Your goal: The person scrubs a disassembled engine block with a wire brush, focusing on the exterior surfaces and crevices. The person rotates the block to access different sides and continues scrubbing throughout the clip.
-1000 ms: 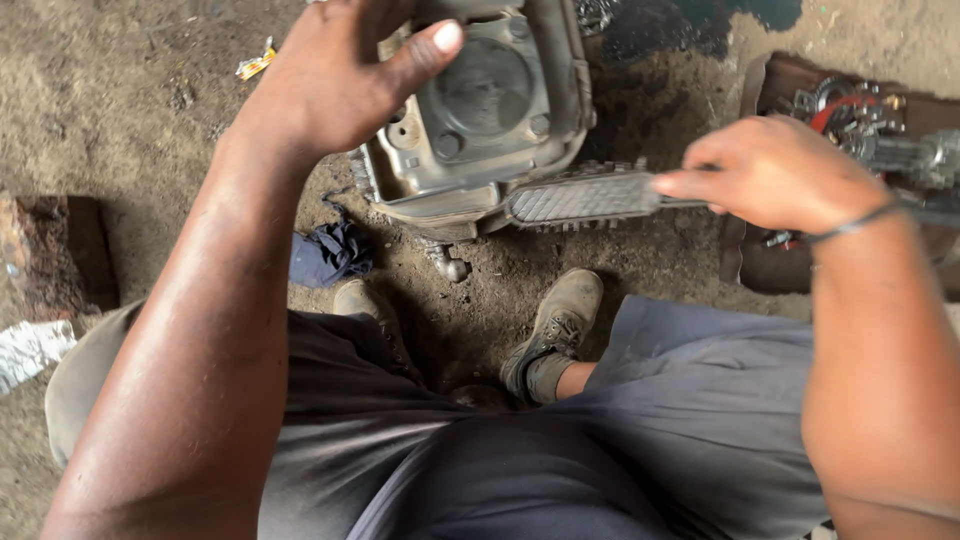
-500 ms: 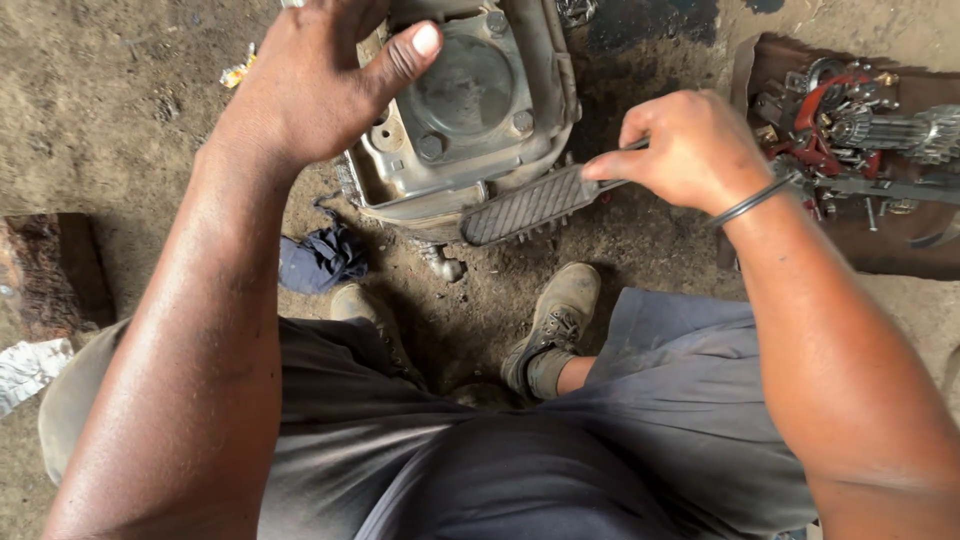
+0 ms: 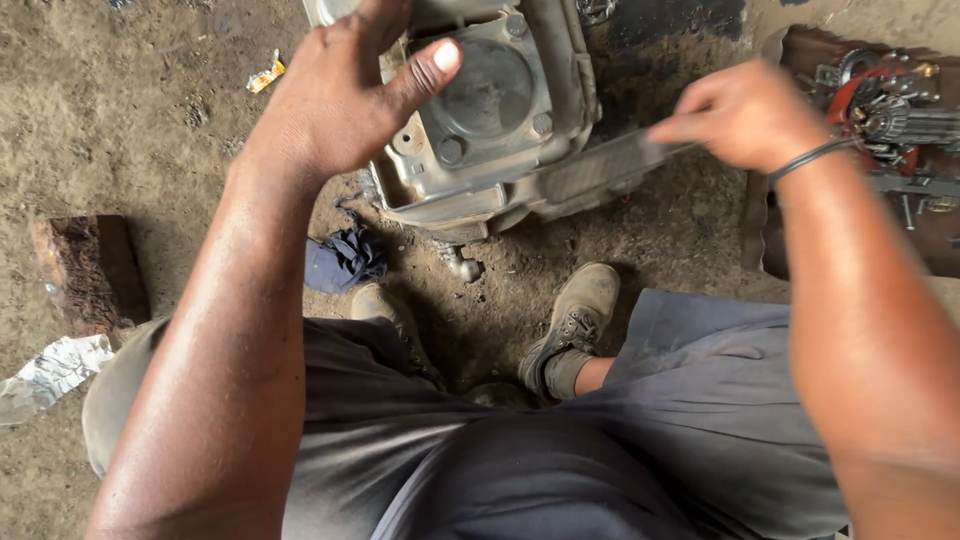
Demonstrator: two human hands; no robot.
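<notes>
A grey metal engine block with a piston crown showing in its round bore stands on the dirt floor in front of me. My left hand grips its upper left edge, thumb stretched across the top face. My right hand holds a flat, rough metal file by its end. The file lies tilted against the block's lower right edge and looks blurred with motion. A dark band circles my right wrist.
My shoes rest on the dirt below the block. A blue rag lies at its lower left. A wooden board with red and metal machine parts sits at right. A brick and crumpled paper lie at left.
My right hand has drawn the file leftward and upward along the block's lower edge, and the file's tilt has changed. The left hand keeps its grip on the block.
</notes>
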